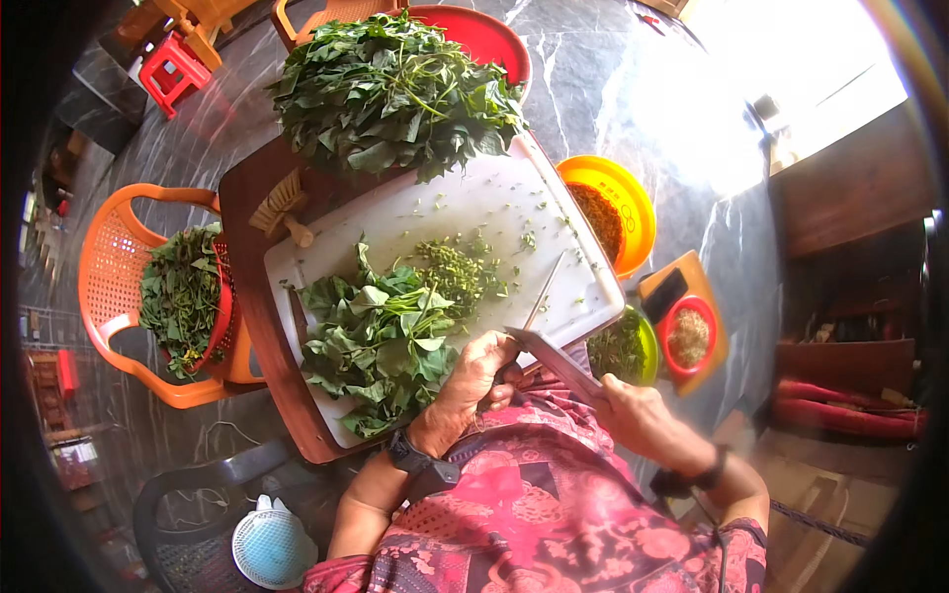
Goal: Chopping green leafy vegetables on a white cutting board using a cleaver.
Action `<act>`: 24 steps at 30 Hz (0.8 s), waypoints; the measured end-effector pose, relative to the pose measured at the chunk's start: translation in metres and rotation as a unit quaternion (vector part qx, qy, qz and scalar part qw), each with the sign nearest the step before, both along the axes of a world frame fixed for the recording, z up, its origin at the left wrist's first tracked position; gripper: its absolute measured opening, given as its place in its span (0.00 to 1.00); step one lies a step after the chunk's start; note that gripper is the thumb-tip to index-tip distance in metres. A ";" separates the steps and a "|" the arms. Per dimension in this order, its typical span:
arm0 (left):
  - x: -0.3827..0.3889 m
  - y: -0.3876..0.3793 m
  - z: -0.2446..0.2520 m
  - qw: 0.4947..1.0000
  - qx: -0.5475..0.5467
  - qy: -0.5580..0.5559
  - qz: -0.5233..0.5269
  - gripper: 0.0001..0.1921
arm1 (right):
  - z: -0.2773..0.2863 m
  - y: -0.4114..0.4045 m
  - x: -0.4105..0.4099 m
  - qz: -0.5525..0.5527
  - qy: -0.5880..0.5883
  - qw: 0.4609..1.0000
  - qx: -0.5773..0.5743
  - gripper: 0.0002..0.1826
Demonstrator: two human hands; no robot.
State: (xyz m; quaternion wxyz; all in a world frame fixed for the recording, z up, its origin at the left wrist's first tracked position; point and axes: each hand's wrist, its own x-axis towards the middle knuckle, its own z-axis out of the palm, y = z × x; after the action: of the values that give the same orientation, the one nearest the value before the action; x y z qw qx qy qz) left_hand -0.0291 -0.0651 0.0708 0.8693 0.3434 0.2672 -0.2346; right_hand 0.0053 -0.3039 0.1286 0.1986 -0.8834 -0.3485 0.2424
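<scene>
My left hand (482, 374) grips a slim metal rod (547, 285), which looks like a sharpening steel, pointing away over the cutting board. In my right hand (641, 415) is a knife (557, 362) with a broad blade. Its blade crosses the rod close to my left fingers; whether they touch, I cannot tell. Beneath and ahead lies a white plastic cutting board (482, 196). Leafy green stems (385, 337) are heaped on its near left part. Beside them sits a small pile of chopped green stems (460, 274), with bits scattered around.
A large leaf heap (393, 96) covers the board's far end, by a red basin (489, 37). A wooden brush (285, 211) lies on the brown table (256, 252). Left, an orange chair (111, 259) bears more greens. Right stand a yellow basin (637, 215) and green bowl (649, 348).
</scene>
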 end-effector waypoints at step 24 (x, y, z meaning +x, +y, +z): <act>0.001 -0.004 -0.002 1.000 -0.026 0.009 0.005 0.06 | -0.081 0.063 0.089 -0.020 -0.402 0.915 0.005 0.10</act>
State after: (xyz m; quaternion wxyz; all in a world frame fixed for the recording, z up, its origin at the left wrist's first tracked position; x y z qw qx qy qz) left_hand -0.0276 -0.0687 0.0685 0.8767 0.3170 0.2701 -0.2406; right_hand 0.0945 -0.2411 0.0477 0.0512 -0.9122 -0.3821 -0.1389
